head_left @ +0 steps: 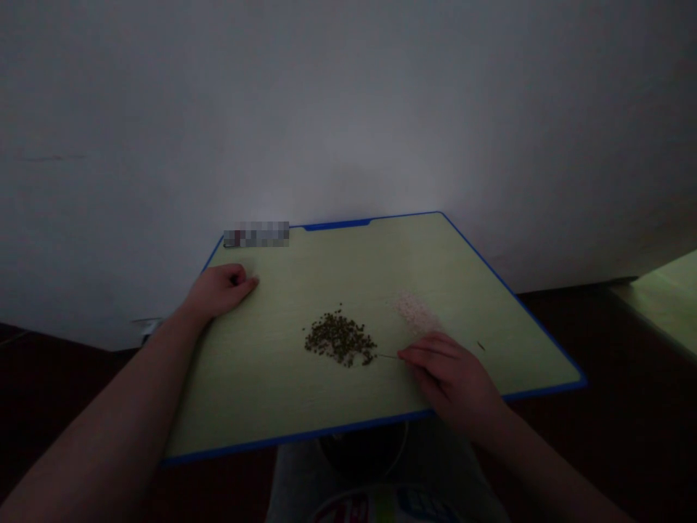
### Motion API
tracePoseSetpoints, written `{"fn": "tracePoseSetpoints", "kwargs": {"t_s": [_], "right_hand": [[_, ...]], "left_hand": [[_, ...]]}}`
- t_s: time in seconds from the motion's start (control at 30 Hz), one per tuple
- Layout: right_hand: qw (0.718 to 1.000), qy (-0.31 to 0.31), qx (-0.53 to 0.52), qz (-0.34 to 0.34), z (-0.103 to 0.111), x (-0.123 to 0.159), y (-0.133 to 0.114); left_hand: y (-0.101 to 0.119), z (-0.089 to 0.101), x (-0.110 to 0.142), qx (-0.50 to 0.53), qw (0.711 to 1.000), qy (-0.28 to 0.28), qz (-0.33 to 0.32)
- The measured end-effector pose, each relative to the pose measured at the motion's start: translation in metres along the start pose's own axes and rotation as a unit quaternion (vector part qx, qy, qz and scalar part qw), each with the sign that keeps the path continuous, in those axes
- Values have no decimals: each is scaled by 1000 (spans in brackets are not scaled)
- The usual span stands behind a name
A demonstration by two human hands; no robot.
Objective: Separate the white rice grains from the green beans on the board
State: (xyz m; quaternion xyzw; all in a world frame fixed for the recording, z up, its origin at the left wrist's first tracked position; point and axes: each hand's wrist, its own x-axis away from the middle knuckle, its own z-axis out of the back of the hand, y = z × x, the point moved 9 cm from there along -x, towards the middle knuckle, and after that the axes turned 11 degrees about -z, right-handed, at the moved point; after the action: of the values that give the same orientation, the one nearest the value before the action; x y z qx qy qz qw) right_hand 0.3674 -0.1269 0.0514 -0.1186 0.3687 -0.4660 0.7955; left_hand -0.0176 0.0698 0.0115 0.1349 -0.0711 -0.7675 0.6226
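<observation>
On the pale board [337, 269] with a blue rim lies a spread pile of small dark green beans [338, 337], with pale grains among them. My right hand [454, 374] pinches a thin needle-like stick [388, 357], its tip at the pile's right edge. Just beyond that hand's fingers is a heap of whitish, rice-like grains [417, 312], partly covered by the hand. My left hand [222, 290] rests on the board's left side, fingers curled in and thumb extended, with nothing visible in it.
A blurred-out patch [255, 234] covers something at the board's far left corner. One thin dark sliver [481, 346] lies at right. A wall [348, 109] rises behind the board. A dark round container [364, 450] sits below its near edge, between my legs.
</observation>
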Motion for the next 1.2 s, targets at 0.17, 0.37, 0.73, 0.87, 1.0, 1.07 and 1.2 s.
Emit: {"fn": "tracePoseSetpoints", "kwargs": {"t_s": [0.17,0.37,0.73,0.87,1.0,1.07,1.2], "right_hand": [[1000,-3,-10,17,-4,-7,-1],[999,-20,-27,11,-4,-1,1],[998,-38,-34,25,-8,-7,-2],[997,-56,-46,33,-9,-7,-5],[997,-58,-56,16,-4,0,-6],[997,-58,-57,12,-2,4,-7],[997,-62,-54,13,-2,8,-8]], "left_hand": [[0,0,-1,-4,1000,-1,12],[-1,-2,-3,-5,1000,-10,21],[-7,-6,-3,0,1000,-2,12],[-8,-6,-4,-4,1000,1,8],[-7,-6,-4,-1,1000,0,1],[-6,-6,-4,-1,1000,-2,3],[-4,-5,-4,-7,1000,-4,-2]]}}
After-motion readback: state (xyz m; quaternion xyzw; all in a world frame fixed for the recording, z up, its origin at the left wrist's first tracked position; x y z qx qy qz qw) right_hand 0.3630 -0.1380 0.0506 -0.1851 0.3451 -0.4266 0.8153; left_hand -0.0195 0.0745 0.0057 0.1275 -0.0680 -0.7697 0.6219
